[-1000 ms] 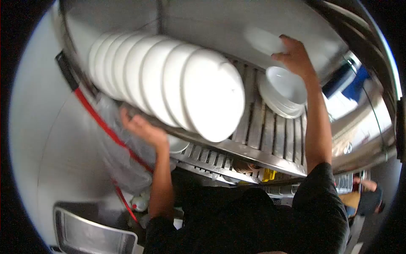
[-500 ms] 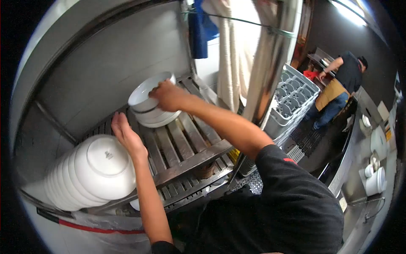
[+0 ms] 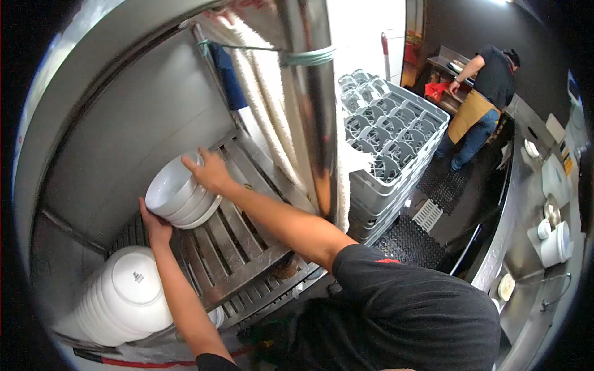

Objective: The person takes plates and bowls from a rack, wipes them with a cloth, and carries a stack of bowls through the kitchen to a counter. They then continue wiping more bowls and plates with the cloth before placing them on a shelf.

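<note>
A short stack of white bowls (image 3: 170, 188) sits tilted on the slatted metal shelf (image 3: 238, 238). At its left side my left hand (image 3: 154, 224) touches the outer wall, thumb up and fingers bent round the lower edge. My right hand (image 3: 207, 172) grips the right rim, with fingers over the edge of the top bowl. Nearer to me, at the lower left, a long row of nested white bowls (image 3: 133, 284) lies on its side, with the base of the end bowl facing me.
A metal post (image 3: 312, 123) with hanging cloths (image 3: 263, 93) stands right of the shelf. Stacked grey glass racks (image 3: 396, 136) are beyond it. Another person (image 3: 489, 93) in a tan apron bends at the back. A steel counter (image 3: 526, 272) with containers runs along the right.
My left hand has moved up against the bowl stack, and my right hand has shifted onto its rim. The camera view has swung right, bringing more of the racks into sight.
</note>
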### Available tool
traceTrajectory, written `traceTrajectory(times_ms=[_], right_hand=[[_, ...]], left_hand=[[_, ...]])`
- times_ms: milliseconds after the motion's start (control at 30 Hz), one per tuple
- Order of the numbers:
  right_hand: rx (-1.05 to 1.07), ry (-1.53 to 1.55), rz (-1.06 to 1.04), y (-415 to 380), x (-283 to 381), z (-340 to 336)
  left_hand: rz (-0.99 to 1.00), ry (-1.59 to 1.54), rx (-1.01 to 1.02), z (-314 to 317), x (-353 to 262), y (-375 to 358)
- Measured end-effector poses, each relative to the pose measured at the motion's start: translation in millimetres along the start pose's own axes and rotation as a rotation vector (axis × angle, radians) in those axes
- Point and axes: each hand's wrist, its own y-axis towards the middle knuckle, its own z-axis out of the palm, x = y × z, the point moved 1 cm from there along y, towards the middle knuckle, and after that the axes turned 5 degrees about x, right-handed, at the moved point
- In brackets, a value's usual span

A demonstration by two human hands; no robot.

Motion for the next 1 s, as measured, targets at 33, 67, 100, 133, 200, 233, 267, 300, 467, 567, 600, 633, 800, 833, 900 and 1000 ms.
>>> traceTrajectory(times_ms=[33, 67, 100, 133, 200, 233, 267, 300, 467, 567, 600, 633, 800, 833, 900, 1000], right_hand=[[0.116, 0.030, -0.030, 13.5, -17.3, 9.2], [0.097, 0.035, -0.020, 14.7, -17.2, 9.6], [0.080, 0.041, -0.007, 11.6, -14.7, 9.9], [0.061, 0.048, 0.000, 9.9, -10.8, 10.2], [0.036, -0.024, 0.053, 10.1, -3.3, 11.5], [0.025, -0.060, 0.077, 10.2, -0.1, 10.5], [0.030, 0.000, 0.082, 9.2, 0.3, 10.4], [0.041, 0.064, 0.088, 6.5, -0.2, 12.8], [0.025, 0.215, 0.040, 5.3, -17.5, 19.4], [0.074, 0.260, -0.098, -0.9, -24.4, 12.7], [0.087, 0.244, -0.132, -10.8, -19.1, 9.2], [0.102, 0.394, -0.104, -9.0, -28.5, 13.8], [-0.056, 0.384, 0.041, -34.8, -13.4, -0.4], [-0.019, 0.309, 0.085, -47.4, -0.5, -10.4], [-0.073, 0.219, 0.015, -63.9, 5.9, -14.0], [-0.050, 0.133, -0.051, -109.4, 35.2, -33.8]], left_hand=[[-0.028, -0.042, 0.054, -8.5, -1.9, 9.8], [-0.063, -0.084, 0.108, -11.6, 1.2, 16.2], [-0.051, -0.055, 0.083, -4.0, -2.0, 10.3], [-0.083, -0.065, 0.119, -2.0, -4.6, 10.9], [-0.142, -0.090, 0.196, -0.7, -8.5, 14.1], [-0.038, -0.028, 0.146, 1.2, -5.6, 12.9], [-0.033, -0.047, 0.161, 2.3, -2.7, 15.5], [-0.027, -0.064, 0.170, 1.2, 1.1, 16.8], [0.047, -0.003, -0.075, 36.1, 5.0, -33.7], [0.120, -0.080, -0.050, 34.7, 16.5, -44.6], [0.133, -0.102, -0.057, 31.4, 16.1, -50.0], [0.160, -0.095, -0.073, 32.4, 14.9, -60.5], [0.150, -0.112, -0.070, 61.7, 12.5, -96.8], [0.154, -0.075, -0.109, 62.7, 12.1, -100.4], [0.180, -0.089, -0.062, 65.4, 8.1, -107.8], [0.282, 0.086, -0.127, 50.0, 15.8, -103.4]])
